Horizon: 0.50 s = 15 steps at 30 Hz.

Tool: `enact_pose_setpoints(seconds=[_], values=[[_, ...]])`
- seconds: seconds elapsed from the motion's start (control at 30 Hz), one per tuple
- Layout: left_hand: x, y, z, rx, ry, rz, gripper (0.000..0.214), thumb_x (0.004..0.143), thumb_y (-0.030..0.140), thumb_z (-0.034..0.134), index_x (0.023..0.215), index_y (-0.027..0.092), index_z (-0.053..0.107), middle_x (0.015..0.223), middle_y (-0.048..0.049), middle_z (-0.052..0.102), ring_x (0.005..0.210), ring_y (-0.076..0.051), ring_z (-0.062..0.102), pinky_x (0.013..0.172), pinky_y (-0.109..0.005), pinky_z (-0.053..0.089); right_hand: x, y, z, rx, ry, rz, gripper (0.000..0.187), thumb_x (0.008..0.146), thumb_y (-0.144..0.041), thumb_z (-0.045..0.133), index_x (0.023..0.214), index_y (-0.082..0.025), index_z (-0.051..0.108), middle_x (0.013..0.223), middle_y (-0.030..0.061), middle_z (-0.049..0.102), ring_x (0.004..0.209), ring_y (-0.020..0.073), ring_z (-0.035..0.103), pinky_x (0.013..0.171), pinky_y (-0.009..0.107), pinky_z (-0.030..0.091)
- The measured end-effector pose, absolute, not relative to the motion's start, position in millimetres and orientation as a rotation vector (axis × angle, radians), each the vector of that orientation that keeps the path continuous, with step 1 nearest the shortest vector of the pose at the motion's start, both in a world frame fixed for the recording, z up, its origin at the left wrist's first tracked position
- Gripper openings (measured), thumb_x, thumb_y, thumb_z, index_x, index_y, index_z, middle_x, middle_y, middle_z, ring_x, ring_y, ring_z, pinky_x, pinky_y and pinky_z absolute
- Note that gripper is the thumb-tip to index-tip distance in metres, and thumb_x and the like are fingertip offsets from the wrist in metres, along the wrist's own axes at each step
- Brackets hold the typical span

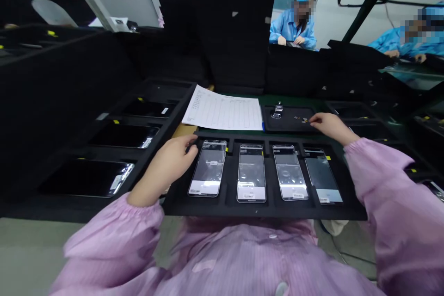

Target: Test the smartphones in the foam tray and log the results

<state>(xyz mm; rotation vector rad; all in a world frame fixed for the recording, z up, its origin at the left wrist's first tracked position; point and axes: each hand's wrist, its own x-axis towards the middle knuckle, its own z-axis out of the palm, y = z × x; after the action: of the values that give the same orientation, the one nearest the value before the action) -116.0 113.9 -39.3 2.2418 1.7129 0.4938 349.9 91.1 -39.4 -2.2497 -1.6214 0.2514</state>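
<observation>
My left hand rests with curled fingers at the top left corner of the leftmost phone, and a dark spot between the fingertips is too small to identify. This phone is one of four lying face up in a black foam tray, each with a clear film and a white label strip. My right hand reaches past the tray's far edge. Its fingertips are just beside several tiny parts on a black mat, near a small metal fixture.
A printed sheet with a ruled table lies beyond the tray, with a blue pen at its edge. Dark phones sit in a foam rack to the left. Black foam panels stand behind, with co-workers in blue beyond.
</observation>
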Motion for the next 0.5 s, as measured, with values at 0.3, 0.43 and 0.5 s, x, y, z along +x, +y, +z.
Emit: enact_pose_setpoints(seconds=[0.3,0.43,0.5], values=[[-97.8,139.1,-63.5,2.512,1.559,0.556,0.036,0.090,0.022,0.039,0.099,0.013,0.072,0.105,-0.0155,0.073,0.106,-0.028,0.065,0.101,-0.042,0.049,357.5,152.7,-65.8,-2.336,-1.504,0.562,0.019,0.096,-0.031,0.067,0.098,-0.012,0.064,0.090,0.0016,0.065,0.075,0.0127,0.064,0.069,0.029,0.057],[-93.0,134.7,-64.3,2.572,1.537,0.474,0.032,0.093,0.022,0.041,0.087,0.016,0.071,0.094,-0.0130,0.073,0.099,-0.026,0.063,0.096,-0.041,0.048,361.8,133.2,-73.8,-2.195,-1.479,0.551,0.022,0.100,-0.035,0.060,0.095,-0.014,0.064,0.088,0.0008,0.062,0.073,0.0109,0.061,0.066,0.025,0.054],[-91.5,131.5,-63.6,2.597,1.529,0.433,0.032,0.095,0.023,0.041,0.081,0.016,0.070,0.091,-0.0131,0.072,0.096,-0.026,0.062,0.095,-0.041,0.048,362.3,122.7,-80.2,-2.095,-1.479,0.531,0.025,0.102,-0.037,0.056,0.094,-0.014,0.064,0.088,0.0009,0.062,0.073,0.0107,0.061,0.067,0.025,0.054]])
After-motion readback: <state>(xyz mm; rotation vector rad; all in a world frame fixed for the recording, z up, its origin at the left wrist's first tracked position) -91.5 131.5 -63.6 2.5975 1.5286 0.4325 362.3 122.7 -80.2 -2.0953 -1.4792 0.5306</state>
